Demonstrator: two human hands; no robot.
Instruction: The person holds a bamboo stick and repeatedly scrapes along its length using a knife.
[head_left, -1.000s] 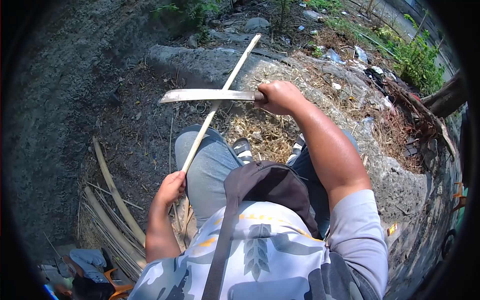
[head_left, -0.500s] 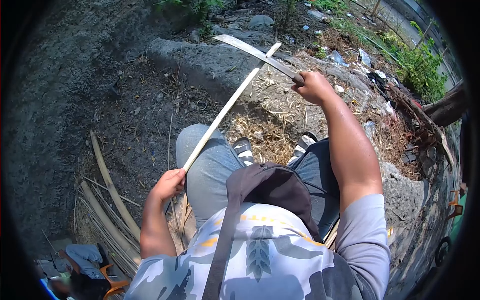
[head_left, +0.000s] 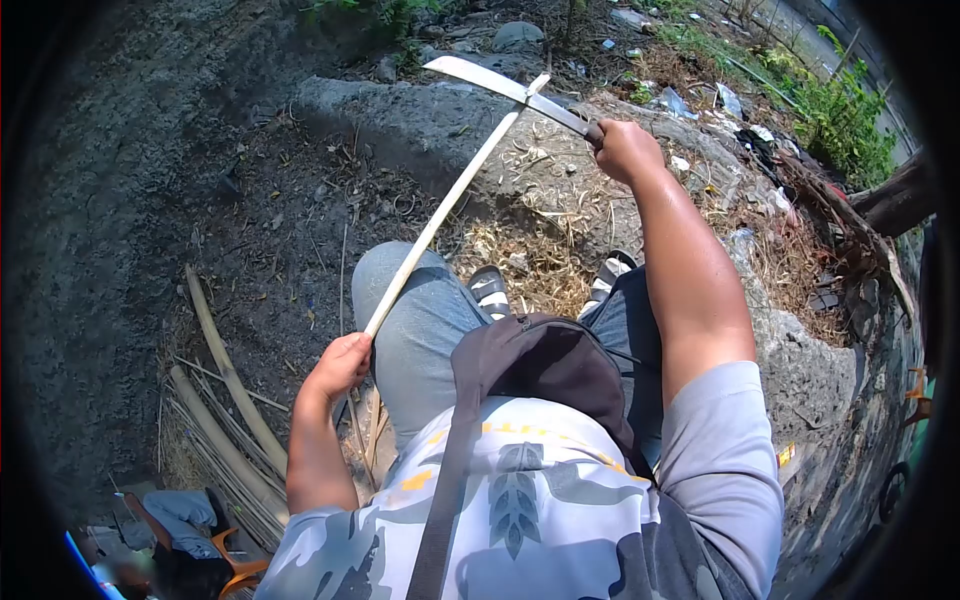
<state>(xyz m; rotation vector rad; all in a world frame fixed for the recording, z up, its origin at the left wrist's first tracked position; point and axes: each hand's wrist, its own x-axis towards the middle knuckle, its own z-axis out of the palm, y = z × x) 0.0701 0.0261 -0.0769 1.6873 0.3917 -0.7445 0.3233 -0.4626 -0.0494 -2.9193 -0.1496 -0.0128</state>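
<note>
My left hand (head_left: 345,362) is closed around the lower end of a long pale strip of wood or bamboo (head_left: 440,215), beside my left knee. The strip slants up and to the right across that knee. Its far end lies under a curved blade (head_left: 480,78), which crosses it a little short of the tip. The blade's dark handle is in my closed right hand (head_left: 628,152), at the upper right. Whether the blade has cut into the strip cannot be made out.
Long stalks (head_left: 235,375) lie at the lower left. Beyond my feet is a large rock (head_left: 400,125) with pale shavings (head_left: 530,260) before it. A person (head_left: 185,520) is near an orange chair (head_left: 235,565). A log (head_left: 895,205) lies at the right.
The blade and my right hand have shifted slightly upward. The strip's upper part now meets the blade nearer its tip, and a dark gap seen below the blade before is gone.
</note>
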